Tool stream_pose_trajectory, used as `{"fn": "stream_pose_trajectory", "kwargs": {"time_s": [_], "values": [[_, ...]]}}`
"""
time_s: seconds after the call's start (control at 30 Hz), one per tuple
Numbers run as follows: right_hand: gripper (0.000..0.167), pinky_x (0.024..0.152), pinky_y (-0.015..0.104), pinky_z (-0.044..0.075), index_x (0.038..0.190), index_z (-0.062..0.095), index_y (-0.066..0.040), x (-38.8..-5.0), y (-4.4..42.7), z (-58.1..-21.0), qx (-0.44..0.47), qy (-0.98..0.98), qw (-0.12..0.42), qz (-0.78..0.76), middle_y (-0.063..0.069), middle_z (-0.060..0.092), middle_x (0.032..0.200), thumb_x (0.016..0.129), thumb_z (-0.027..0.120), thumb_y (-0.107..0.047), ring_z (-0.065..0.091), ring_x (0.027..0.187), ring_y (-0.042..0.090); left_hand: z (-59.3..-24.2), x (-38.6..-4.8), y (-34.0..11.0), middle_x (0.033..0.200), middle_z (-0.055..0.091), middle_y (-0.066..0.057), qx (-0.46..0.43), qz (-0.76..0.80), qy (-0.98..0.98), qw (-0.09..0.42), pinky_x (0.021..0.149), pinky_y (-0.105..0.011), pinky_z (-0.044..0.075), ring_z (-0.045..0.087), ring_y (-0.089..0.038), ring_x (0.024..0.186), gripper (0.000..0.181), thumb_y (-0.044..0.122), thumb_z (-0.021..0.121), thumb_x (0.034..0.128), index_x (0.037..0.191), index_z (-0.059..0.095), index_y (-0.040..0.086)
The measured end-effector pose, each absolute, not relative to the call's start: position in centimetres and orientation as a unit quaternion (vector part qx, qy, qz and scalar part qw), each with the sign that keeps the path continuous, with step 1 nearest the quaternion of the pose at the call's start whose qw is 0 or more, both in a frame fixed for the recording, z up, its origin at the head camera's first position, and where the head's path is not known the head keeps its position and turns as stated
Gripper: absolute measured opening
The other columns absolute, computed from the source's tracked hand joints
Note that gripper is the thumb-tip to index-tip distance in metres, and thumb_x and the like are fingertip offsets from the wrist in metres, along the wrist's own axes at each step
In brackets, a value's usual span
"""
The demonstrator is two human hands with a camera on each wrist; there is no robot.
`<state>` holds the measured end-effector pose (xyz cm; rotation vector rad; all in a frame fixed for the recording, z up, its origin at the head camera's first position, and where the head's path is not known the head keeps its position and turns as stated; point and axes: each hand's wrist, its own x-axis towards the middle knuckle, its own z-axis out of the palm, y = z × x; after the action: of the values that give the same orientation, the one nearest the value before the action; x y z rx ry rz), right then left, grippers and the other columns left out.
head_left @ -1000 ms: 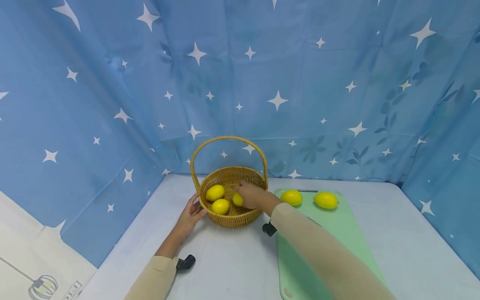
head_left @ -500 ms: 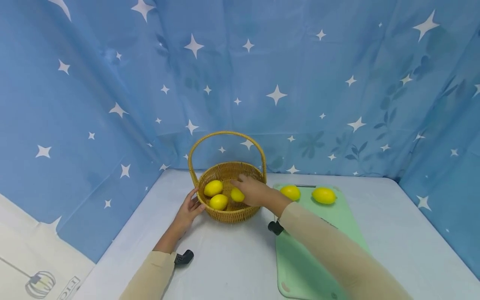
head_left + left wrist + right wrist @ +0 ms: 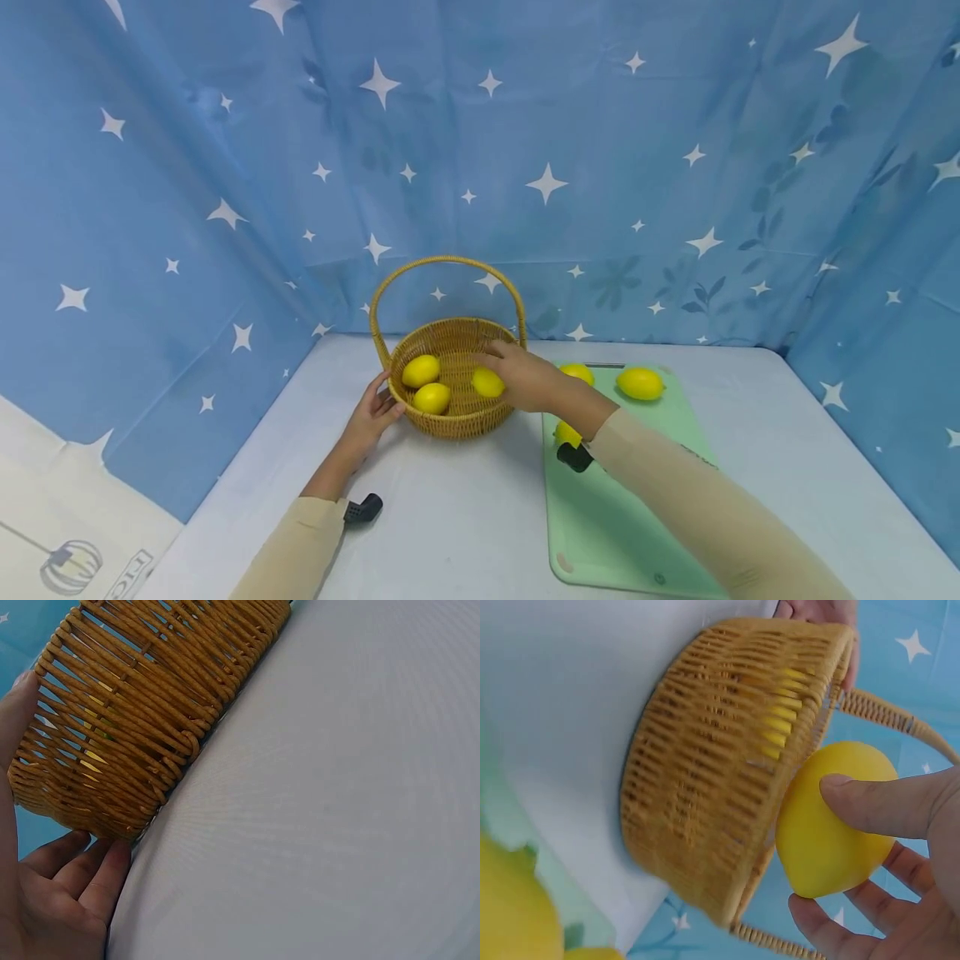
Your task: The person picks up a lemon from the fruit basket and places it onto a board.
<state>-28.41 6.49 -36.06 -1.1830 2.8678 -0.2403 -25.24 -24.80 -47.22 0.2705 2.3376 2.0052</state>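
Right hand [image 3: 528, 380], gripping lemon [image 3: 487, 382], shifted rightward; board lemon [image 3: 567, 433] uncovered

At lower left, the left hand [image 3: 60, 907] grips a woven basket [image 3: 150, 686] in the upper left; yellow fruit [image 3: 93, 757] shows through its gaps. White surface [image 3: 322, 795] fills the right.

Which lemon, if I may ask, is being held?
The lemon in the right hand; the others lie in the basket or on the green board.

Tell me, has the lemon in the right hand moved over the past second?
Yes. Judged against the basket in the head view, the held lemon has shifted right, toward the board.
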Motion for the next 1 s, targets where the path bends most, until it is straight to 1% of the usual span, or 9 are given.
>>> {"fn": "stream_pose_trajectory", "kwargs": {"time_s": [0.1, 0.23, 0.37, 0.5, 0.77, 0.9, 1.0], "values": [[0.079, 0.087, 0.029, 0.050, 0.151, 0.037, -0.012, -28.4, 7.7, -35.9, -0.376, 0.923, 0.004, -0.085, 0.010, 0.041, 0.141, 0.083, 0.069, 0.008, 0.048, 0.120, 0.026, -47.1, -25.1, -24.7, 0.155, 0.021, -0.025, 0.086, 0.652, 0.753, 0.026, 0.108, -0.046, 0.033, 0.030, -0.038, 0.139, 0.081, 0.022, 0.066, 0.0951, 0.157, 0.014, 0.019], [0.078, 0.093, 0.036, 0.050, 0.151, 0.037, -0.009, -28.2, 9.3, -35.6, -0.372, 0.923, -0.002, -0.098, 0.014, 0.039, 0.145, 0.083, 0.071, 0.007, 0.045, 0.128, 0.031, -47.1, -25.0, -24.6, 0.156, 0.020, -0.025, 0.084, 0.658, 0.748, 0.027, 0.108, -0.045, 0.032, 0.029, -0.037, 0.140, 0.081, 0.023, 0.067, 0.0947, 0.157, 0.015, 0.019], [0.077, 0.089, 0.039, 0.052, 0.151, 0.037, -0.012, -28.0, 10.5, -35.4, -0.364, 0.925, 0.000, -0.112, 0.013, 0.040, 0.143, 0.084, 0.072, 0.004, 0.048, 0.124, 0.031, -47.1, -25.0, -24.6, 0.156, 0.020, -0.025, 0.087, 0.663, 0.743, 0.028, 0.109, -0.046, 0.032, 0.029, -0.037, 0.140, 0.080, 0.021, 0.066, 0.0952, 0.157, 0.015, 0.019], [0.076, 0.085, 0.038, 0.053, 0.150, 0.039, -0.013, -27.7, 11.5, -35.2, -0.357, 0.927, -0.005, -0.117, 0.012, 0.043, 0.139, 0.084, 0.072, 0.003, 0.051, 0.116, 0.029, -47.2, -25.1, -24.7, 0.156, 0.021, -0.025, 0.088, 0.663, 0.743, 0.024, 0.108, -0.046, 0.032, 0.029, -0.038, 0.140, 0.080, 0.020, 0.066, 0.0955, 0.157, 0.015, 0.018], [0.062, 0.090, 0.041, 0.051, 0.138, 0.054, -0.008, -27.1, 13.8, -35.0, -0.352, 0.928, -0.023, -0.119, 0.010, 0.048, 0.127, 0.081, 0.076, 0.004, 0.053, 0.110, 0.028, -47.0, -25.2, -24.6, 0.156, 0.021, -0.024, 0.085, 0.661, 0.745, 0.023, 0.108, -0.045, 0.033, 0.030, -0.037, 0.140, 0.080, 0.021, 0.066, 0.0953, 0.157, 0.015, 0.020], [0.059, 0.092, 0.044, 0.050, 0.136, 0.056, -0.005, -26.7, 15.3, -35.1, -0.356, 0.925, -0.029, -0.128, 0.012, 0.049, 0.127, 0.081, 0.076, 0.002, 0.052, 0.112, 0.030, -46.9, -25.0, -24.6, 0.156, 0.020, -0.024, 0.083, 0.661, 0.745, 0.024, 0.108, -0.045, 0.033, 0.029, -0.038, 0.140, 0.080, 0.022, 0.066, 0.0952, 0.157, 0.015, 0.020], [0.060, 0.094, 0.045, 0.049, 0.137, 0.054, -0.005, -26.3, 16.4, -35.3, -0.347, 0.929, -0.025, -0.128, 0.014, 0.048, 0.130, 0.082, 0.076, 0.002, 0.050, 0.115, 0.032, -46.9, -24.9, -24.7, 0.156, 0.021, -0.024, 0.083, 0.660, 0.746, 0.023, 0.108, -0.045, 0.033, 0.030, -0.037, 0.139, 0.080, 0.022, 0.066, 0.0952, 0.157, 0.015, 0.019]]}}
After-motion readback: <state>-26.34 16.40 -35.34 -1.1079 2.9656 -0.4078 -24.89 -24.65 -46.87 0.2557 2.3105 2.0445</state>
